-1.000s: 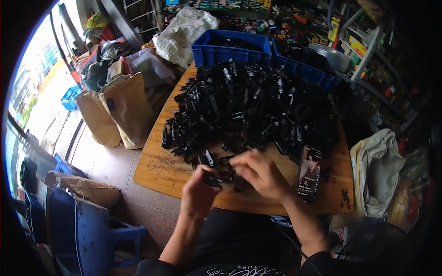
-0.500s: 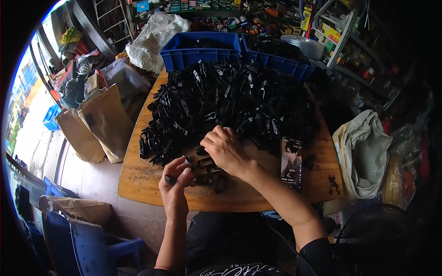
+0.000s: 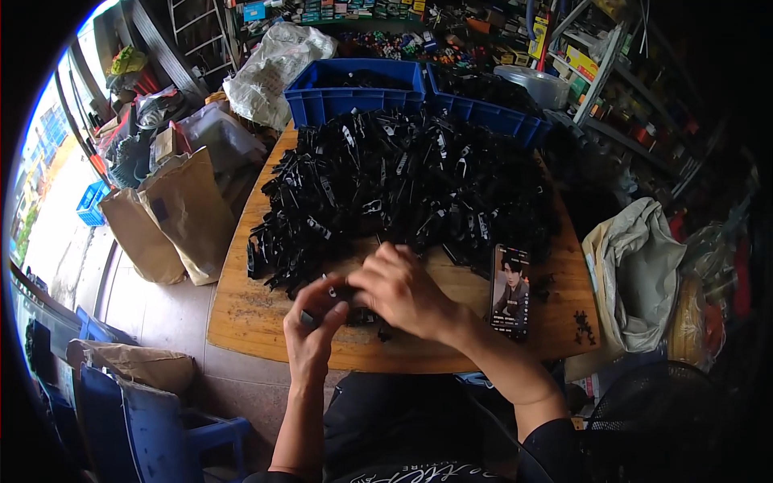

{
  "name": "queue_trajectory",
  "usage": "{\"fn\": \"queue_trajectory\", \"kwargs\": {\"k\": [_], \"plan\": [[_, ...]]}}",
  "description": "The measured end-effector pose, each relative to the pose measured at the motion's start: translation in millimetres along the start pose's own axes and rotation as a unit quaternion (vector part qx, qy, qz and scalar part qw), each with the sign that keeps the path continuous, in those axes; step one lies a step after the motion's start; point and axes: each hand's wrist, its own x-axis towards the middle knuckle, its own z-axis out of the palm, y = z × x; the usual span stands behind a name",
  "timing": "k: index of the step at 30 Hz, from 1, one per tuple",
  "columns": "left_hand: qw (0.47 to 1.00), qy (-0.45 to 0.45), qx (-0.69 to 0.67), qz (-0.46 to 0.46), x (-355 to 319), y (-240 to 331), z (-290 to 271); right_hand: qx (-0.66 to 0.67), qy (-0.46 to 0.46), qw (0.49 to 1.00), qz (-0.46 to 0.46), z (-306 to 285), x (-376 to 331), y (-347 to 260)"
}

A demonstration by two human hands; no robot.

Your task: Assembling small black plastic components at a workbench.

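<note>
probably light, stiff and easy to pinch by its edges, the small black part (image 3: 316,315) sits gripped in the left hand (image 3: 310,334) while the right hand (image 3: 403,291) curls half-closed over it.

Wooden table (image 3: 250,318) under black parts (image 3: 403,189), phone (image 3: 510,291)

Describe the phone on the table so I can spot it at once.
Start at the wooden table with its big heap of black plastic parts. Just right of the right hand, near the front edge, lies a smartphone. It is the only flat, lit rectangle there, its screen showing a person.
</note>
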Motion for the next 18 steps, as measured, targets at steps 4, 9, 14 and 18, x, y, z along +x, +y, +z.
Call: {"fn": "queue_trajectory", "kwargs": {"k": [4,9,14,18], "plan": [[0.992,-0.102,-0.017,-0.068,-7.2,7.8,6.0,0.013,0.060,0.997,0.052,-44.9,-45.8,-16.5],[0.972,-0.134,-0.149,-0.123,-9.8,-3.7,5.6,-0.152,0.179,0.901,0.364,-98.4,-159.2,34.6],[0.948,-0.190,-0.202,-0.158,-11.1,-10.7,17.6,-0.156,0.177,0.860,0.452,-92.5,-214.3,60.0],[0.949,-0.192,-0.187,-0.167,-13.4,-10.4,18.3,-0.021,0.250,0.838,0.484,-91.8,-231.7,71.7]]}}
